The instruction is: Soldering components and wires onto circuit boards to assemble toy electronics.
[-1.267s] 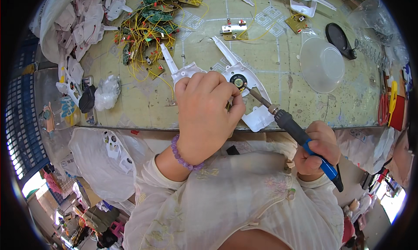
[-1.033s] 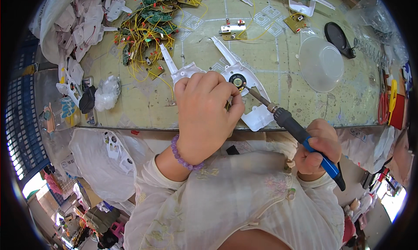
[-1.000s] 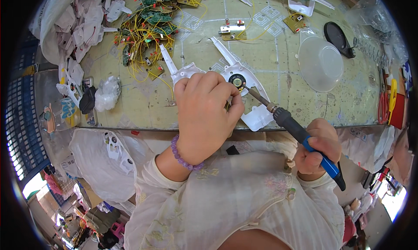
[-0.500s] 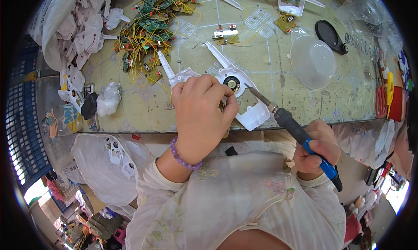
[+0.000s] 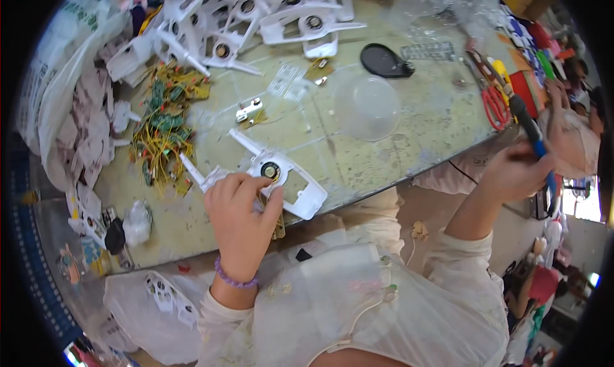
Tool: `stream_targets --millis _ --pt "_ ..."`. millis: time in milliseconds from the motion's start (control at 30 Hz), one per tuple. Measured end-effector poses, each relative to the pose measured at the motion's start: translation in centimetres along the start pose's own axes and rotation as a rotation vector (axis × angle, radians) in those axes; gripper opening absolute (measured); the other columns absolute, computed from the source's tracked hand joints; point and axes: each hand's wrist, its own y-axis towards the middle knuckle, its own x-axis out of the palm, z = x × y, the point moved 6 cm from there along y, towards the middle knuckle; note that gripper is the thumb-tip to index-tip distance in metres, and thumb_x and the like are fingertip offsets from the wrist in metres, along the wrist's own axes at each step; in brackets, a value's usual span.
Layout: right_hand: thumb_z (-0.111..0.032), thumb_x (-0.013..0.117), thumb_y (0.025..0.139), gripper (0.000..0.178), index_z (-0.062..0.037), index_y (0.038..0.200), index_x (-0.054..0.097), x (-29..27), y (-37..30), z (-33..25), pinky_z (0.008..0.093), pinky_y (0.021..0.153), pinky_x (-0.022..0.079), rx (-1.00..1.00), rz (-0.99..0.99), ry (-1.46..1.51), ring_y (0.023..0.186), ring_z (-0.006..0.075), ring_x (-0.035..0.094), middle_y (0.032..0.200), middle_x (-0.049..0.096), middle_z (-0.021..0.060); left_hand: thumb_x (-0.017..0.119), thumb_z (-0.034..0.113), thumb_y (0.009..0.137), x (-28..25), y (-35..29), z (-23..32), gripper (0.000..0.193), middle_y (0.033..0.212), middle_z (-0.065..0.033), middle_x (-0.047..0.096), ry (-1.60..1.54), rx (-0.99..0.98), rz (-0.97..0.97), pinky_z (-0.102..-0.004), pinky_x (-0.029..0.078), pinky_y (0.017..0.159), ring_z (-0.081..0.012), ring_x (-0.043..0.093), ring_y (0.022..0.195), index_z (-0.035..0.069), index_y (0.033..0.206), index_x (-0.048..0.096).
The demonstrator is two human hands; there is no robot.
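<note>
My left hand (image 5: 240,220), with a purple bead bracelet at its wrist, rests at the table's front edge. Its fingers are bent over the left part of a white plastic housing (image 5: 307,199) that carries a round black speaker (image 5: 270,171). Thumb and forefinger come close together beside the speaker; any wire between them is too small to make out. A brown circuit board (image 5: 279,227) shows partly below the thumb. Another white arm-like piece (image 5: 192,170) sticks out past the fingers. Off to the right, my right hand (image 5: 517,173) grips a blue and black soldering iron (image 5: 526,121), tip raised.
Green circuit boards with yellow wires (image 5: 163,121) lie heaped at left. More white housings (image 5: 230,31) fill the back. A clear round lid (image 5: 368,108), a black oval piece (image 5: 384,61), a metal spring (image 5: 427,51) and red-handled scissors (image 5: 494,108) lie to the right.
My right hand has carried the soldering iron away from the speaker, to the right and upward. The left hand stays at the housing. The whole view has turned and shifted right.
</note>
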Motion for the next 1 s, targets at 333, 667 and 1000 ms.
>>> stream_targets --millis 333,667,1000 --pt "-0.033 0.054 0.093 0.029 -0.0052 0.086 0.061 14.3 -0.2 0.1 0.0225 0.047 0.026 0.903 -0.735 0.932 0.051 0.0053 0.038 0.057 0.044 -0.0033 0.075 0.008 0.068 -2.9 -5.0 -1.5 0.017 0.08 -0.0056 0.055 -0.155 0.1 0.255 -0.0372 0.039 0.073 -0.0257 0.053 0.078 0.009 0.081 0.063" --pt "-0.016 0.067 0.085 0.019 -0.001 0.095 0.059 2.7 -9.4 -11.2 0.0263 0.057 0.041 0.747 -0.791 0.97 0.066 0.0131 0.051 0.075 0.054 0.0037 0.084 0.02 0.059 -1.4 -8.5 -0.4 0.036 0.089 -0.001 0.057 0.008 0.21 0.279 -0.0409 0.037 0.082 -0.023 0.052 0.089 0.014 0.084 0.06" --pt "-0.017 0.069 0.08 0.021 -0.0013 0.089 0.058 -0.2 -9.5 -21.1 0.0355 0.064 0.048 0.249 -1.373 1.006 0.068 0.0282 0.059 0.072 0.058 0.0108 0.077 0.014 0.068 -3.0 -7.0 -0.2 0.023 0.092 0.0012 0.06 0.055 0.267 0.285 -0.0428 0.034 0.092 -0.0177 0.059 0.088 0.017 0.088 0.067"
